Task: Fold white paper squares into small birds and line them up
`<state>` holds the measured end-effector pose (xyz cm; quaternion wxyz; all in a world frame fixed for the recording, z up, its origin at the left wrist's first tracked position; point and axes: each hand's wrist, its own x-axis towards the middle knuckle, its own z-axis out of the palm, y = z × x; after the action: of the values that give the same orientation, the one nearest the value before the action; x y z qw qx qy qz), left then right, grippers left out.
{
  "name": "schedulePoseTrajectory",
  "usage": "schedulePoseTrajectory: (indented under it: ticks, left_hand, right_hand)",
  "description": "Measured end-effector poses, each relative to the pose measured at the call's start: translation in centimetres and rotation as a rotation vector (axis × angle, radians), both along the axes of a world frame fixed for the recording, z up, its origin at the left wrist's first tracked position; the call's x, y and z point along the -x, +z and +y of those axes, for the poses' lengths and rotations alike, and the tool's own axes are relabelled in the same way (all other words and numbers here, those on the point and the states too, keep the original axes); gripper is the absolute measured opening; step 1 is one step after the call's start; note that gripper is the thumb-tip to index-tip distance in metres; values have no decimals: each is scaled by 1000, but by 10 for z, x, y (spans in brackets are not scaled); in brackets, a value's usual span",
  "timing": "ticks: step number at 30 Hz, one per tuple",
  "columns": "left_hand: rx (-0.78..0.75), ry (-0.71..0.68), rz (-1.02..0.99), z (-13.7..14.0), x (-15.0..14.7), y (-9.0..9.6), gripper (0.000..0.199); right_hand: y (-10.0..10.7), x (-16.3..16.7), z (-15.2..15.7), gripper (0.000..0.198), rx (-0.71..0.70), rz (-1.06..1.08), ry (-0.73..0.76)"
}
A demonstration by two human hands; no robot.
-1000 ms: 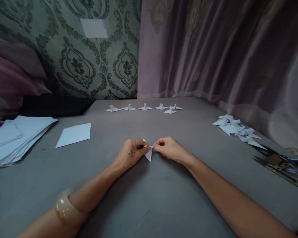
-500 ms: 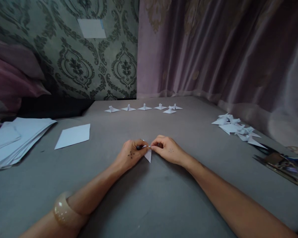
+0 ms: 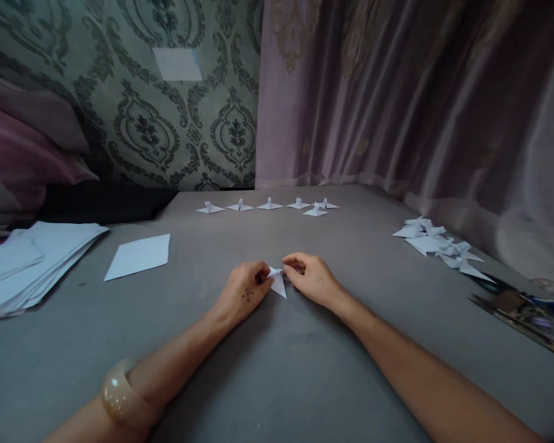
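My left hand (image 3: 245,287) pinches a small folded white paper bird (image 3: 278,284) between thumb and fingers, with one pointed end hanging down toward me. The bird's left part is hidden behind my left fingers. Just right of it is my right hand (image 3: 313,278), its thumb and forefinger slightly apart beside the bird's upper tip. Whether the right thumb still touches the paper I cannot tell. Both hands are low over the middle of the grey table (image 3: 277,369).
Several finished paper birds (image 3: 270,204) stand in a row at the back. More folded birds (image 3: 436,243) lie heaped at the right, near scissors and pliers-like tools (image 3: 517,314). To the left are a stack of white paper (image 3: 50,264) and a single sheet (image 3: 138,257).
My right thumb and forefinger have loosened from the bird's tip and parted. The bird has turned a little, showing more of its surface. The whole view has shifted slightly.
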<state>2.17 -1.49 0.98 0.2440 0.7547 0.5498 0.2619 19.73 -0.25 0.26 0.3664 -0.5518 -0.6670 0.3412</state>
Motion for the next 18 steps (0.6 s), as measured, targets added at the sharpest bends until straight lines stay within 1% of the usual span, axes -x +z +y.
schedulePoseTrajectory:
  ticks: [5, 8, 11, 13, 15, 18]
  left_hand:
    - [3, 5, -2, 1, 0, -4, 9]
    - [25, 19, -3, 1, 1, -2, 11]
    - [23, 31, -35, 0, 1, -1, 18]
    - [18, 25, -51, 0, 1, -2, 21]
    - [13, 17, -47, 0, 1, -3, 20]
    - [1, 29, -22, 1, 0, -4, 19]
  right_hand:
    - [7, 9, -2, 17, 158, 280, -49]
    - [12, 12, -3, 16, 203, 340, -71]
    - [10, 13, -2, 16, 230, 327, -84]
    - [5, 12, 0, 18, 214, 299, -93]
    - [0, 11, 1, 20, 137, 258, -90]
    - [-6, 11, 2, 24, 28, 179, -30]
